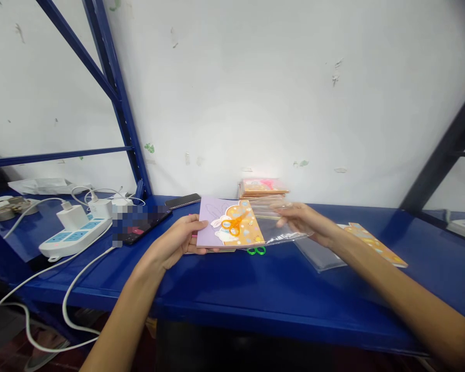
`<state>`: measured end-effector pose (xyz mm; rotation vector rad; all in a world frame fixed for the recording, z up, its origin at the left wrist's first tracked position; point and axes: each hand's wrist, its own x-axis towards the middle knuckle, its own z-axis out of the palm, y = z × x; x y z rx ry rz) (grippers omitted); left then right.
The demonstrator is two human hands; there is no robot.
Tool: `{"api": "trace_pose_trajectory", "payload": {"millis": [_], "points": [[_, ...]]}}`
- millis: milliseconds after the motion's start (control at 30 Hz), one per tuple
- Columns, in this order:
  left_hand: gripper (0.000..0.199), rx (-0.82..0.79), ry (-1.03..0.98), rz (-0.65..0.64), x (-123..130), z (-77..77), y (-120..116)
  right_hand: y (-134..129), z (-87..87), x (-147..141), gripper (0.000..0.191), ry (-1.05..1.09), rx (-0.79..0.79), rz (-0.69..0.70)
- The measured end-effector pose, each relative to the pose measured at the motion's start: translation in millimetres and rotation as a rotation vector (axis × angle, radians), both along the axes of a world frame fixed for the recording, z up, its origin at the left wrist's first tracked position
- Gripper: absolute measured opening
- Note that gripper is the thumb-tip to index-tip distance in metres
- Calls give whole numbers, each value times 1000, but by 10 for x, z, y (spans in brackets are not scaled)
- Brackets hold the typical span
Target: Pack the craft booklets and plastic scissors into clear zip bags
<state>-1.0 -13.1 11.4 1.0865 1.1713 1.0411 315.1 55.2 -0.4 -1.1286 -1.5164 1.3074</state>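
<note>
My left hand [189, 235] grips the left edge of a purple and orange booklet [210, 235], thumb on top and fingers beneath. A pair of orange scissors [233, 225] lies on its cover beside a white rabbit picture. With fingers closed, my right hand [296, 217] pinches a clear plastic bag [282, 232] at its right end. The bag meets the booklet's right side; how far the booklet sits inside it I cannot tell. Green scissor handles [256, 250] show on the table just below the booklet, the rest hidden.
Behind my hands, a stack of similar booklets [263, 188] stands by the wall. Another orange booklet [375, 245] and a clear bag [321, 256] lie under my right forearm. To the left are a phone [183, 200], a dark tablet [147, 227] and a power strip [75, 237] with white cables.
</note>
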Motion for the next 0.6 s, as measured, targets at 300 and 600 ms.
{"api": "trace_pose_trajectory", "payload": {"millis": [300,600], "points": [[39,24,-191,28,-139,60,54,97,263,576,48,-287,6,-21],[35,82,-187,-12,-208,64,41,221,131,974,68,-775,-35,-120]]}}
